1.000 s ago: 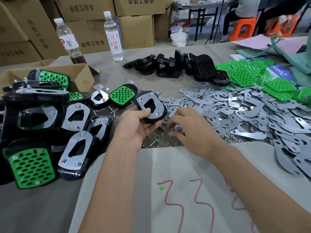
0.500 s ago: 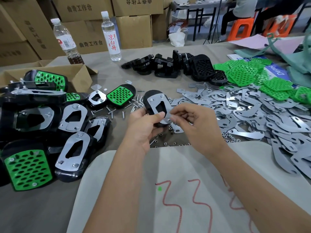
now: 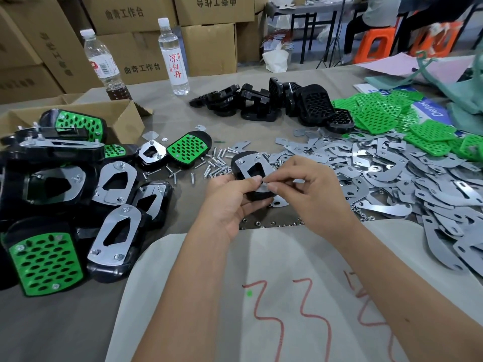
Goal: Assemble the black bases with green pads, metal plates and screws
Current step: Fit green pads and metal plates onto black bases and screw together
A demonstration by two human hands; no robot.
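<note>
My left hand (image 3: 230, 202) grips a black base (image 3: 247, 168) with a metal plate (image 3: 252, 165) lying on its upper face, held just above the table. My right hand (image 3: 308, 189) pinches something small at the plate's near end, between thumb and forefinger; the thing itself is hidden by my fingertips. Loose screws (image 3: 217, 163) lie just left of the base. Small nuts (image 3: 271, 223) are scattered on the table under my hands. Bare black bases (image 3: 264, 103) are heaped at the back, green pads (image 3: 392, 118) at the right, and loose metal plates (image 3: 379, 173) spread across the right side.
Several finished bases with plates and green pads (image 3: 65, 205) are piled at the left, beside an open cardboard box (image 3: 115, 118). Two water bottles (image 3: 175, 56) stand at the back. A white sheet with red marks (image 3: 261, 296) covers the near table edge.
My right hand left the nuts on the table and came up to the base. My left hand lifted and turned the base, so the plate's near end now meets my right fingertips.
</note>
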